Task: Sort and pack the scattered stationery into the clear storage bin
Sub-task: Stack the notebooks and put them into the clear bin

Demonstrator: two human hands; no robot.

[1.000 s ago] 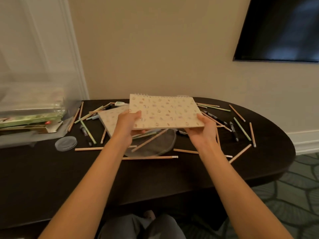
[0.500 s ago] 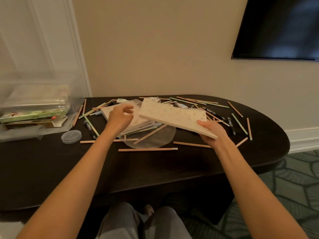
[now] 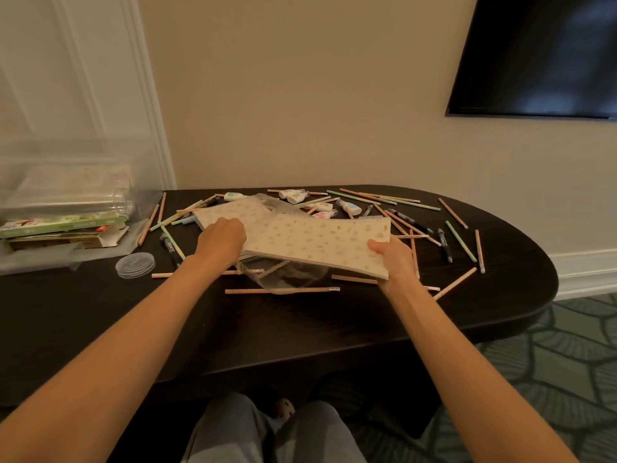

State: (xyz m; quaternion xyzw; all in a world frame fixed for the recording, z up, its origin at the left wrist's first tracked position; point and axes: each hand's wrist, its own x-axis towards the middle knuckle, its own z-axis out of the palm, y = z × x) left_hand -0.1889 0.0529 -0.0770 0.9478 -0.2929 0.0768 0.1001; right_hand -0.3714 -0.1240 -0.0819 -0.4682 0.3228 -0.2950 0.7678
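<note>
The right hand (image 3: 395, 259) is pinching the near corner of a spotted notebook (image 3: 320, 240), thumb on top, keeping it tilted above the clutter. The left hand (image 3: 222, 237) is curling its fingers over the near edge of a second notebook (image 3: 230, 210), probably to gather both together. Pencils (image 3: 282, 290) are lying scattered around them. The clear storage bin (image 3: 50, 155) is standing at the left end of the counter (image 3: 133, 329), whose near strip is giving room to swing left.

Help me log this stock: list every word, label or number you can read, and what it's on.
Nothing here is legible.
Green boxes in the clear storage bin: print too blurred.
Small white dispensers: labels too small.
Pencil, stamp near its end: too small.
</note>
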